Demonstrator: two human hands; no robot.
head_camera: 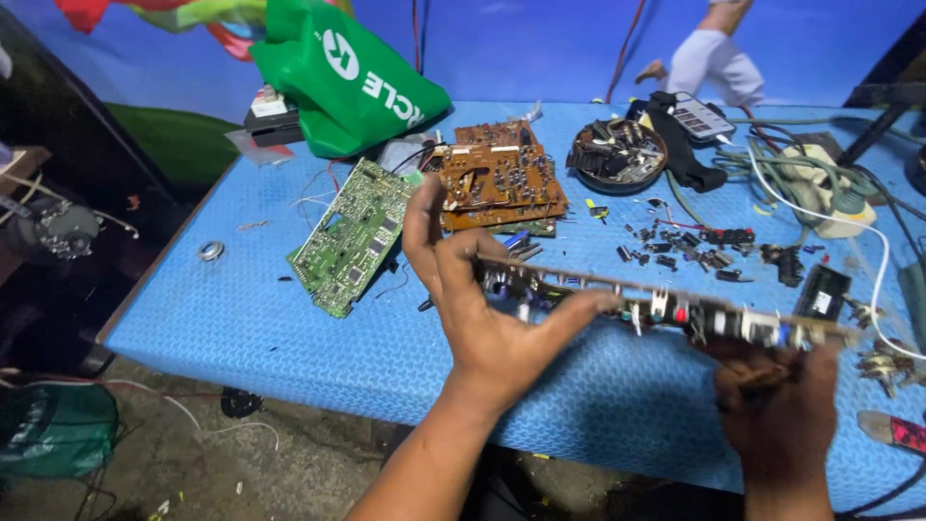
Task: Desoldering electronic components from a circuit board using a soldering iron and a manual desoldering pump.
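An electronics repair workshop, small and informal.

A blue textured desk [289, 328] carries a green circuit board [349, 236], brown circuit boards [502, 178], scattered loose components [690, 246], a round tray of salvaged parts [617, 154] and tangled cables [801, 178]. A green carrier bag [342, 77] lies at the back against a blue painted wall [540, 43]; the floor [260, 463] below is bare and littered with wire.

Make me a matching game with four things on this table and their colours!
Things:
1. flat circuit board
2. stacked circuit boards
3. bag
4. table

Colours:
A. blue
B. brown
C. green with white print
D. green with small grey parts

Pairs: 1-D, 2-B, 3-C, 4-A
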